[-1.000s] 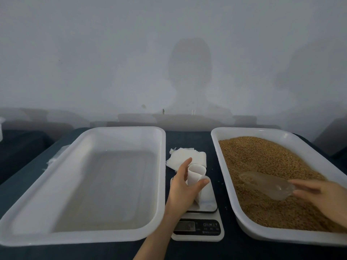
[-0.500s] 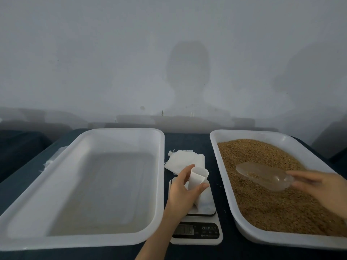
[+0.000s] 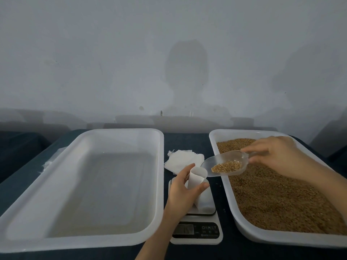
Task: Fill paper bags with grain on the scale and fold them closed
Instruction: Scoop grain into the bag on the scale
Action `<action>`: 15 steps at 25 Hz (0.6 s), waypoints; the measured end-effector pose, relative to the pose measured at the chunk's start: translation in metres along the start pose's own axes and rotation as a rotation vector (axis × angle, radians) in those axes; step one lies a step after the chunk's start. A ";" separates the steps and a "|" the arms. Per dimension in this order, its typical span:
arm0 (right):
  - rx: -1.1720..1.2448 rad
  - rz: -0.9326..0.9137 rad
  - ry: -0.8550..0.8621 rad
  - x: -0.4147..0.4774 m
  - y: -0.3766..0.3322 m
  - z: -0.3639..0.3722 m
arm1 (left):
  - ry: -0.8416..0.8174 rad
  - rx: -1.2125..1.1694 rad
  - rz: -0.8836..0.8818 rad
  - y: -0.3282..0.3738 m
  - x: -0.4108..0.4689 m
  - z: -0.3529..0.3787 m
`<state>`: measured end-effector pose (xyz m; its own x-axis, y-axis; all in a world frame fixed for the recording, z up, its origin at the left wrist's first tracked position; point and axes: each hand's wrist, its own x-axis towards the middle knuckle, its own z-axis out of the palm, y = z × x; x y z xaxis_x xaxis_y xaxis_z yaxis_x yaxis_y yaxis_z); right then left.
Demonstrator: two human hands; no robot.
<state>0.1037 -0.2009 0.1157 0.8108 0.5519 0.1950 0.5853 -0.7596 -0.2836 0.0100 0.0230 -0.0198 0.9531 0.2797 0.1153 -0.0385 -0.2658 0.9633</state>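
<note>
My left hand [image 3: 180, 192] holds a small white paper bag [image 3: 197, 178] with its mouth open, standing on the white digital scale [image 3: 197, 229] between the two trays. My right hand [image 3: 277, 156] grips the handle of a clear plastic scoop [image 3: 223, 166] carrying a small heap of brown grain. The scoop's tip hangs just above and to the right of the bag's mouth. Under my right arm, the right white tray [image 3: 244, 228] is full of grain [image 3: 272, 199].
A large white tray [image 3: 84, 184] sits on the left with nothing in it. A stack of flat white paper bags [image 3: 182, 159] lies behind the scale on the dark blue table cover [image 3: 185, 139]. A pale wall stands close behind the table.
My right hand has lifted the scoop out of the grain tray and carried it left to the bag's mouth, now with grain in it. My left hand has kept holding the bag on the scale.
</note>
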 end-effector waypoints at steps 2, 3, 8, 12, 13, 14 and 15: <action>-0.046 -0.032 0.022 0.007 -0.002 0.001 | -0.011 -0.003 0.003 0.000 0.000 0.001; -0.066 -0.046 0.041 0.010 -0.002 0.002 | -0.018 0.000 0.006 0.001 0.000 0.001; -0.201 -0.083 0.063 0.018 -0.011 -0.001 | -0.024 0.001 0.025 0.001 0.002 0.001; -0.297 -0.105 0.009 0.022 -0.017 -0.005 | -0.013 -0.016 0.043 0.003 0.005 0.002; -0.325 -0.112 -0.004 0.023 -0.020 -0.006 | -0.013 -0.022 0.049 0.003 0.005 0.003; -0.349 -0.118 -0.019 0.024 -0.022 -0.007 | -0.015 -0.032 0.052 0.003 0.005 0.004; -0.371 -0.124 -0.030 0.025 -0.025 -0.009 | -0.016 -0.043 0.054 0.003 0.006 0.004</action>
<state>0.1095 -0.1707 0.1358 0.7361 0.6532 0.1775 0.6468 -0.7560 0.1002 0.0166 0.0198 -0.0174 0.9540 0.2514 0.1635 -0.1022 -0.2398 0.9654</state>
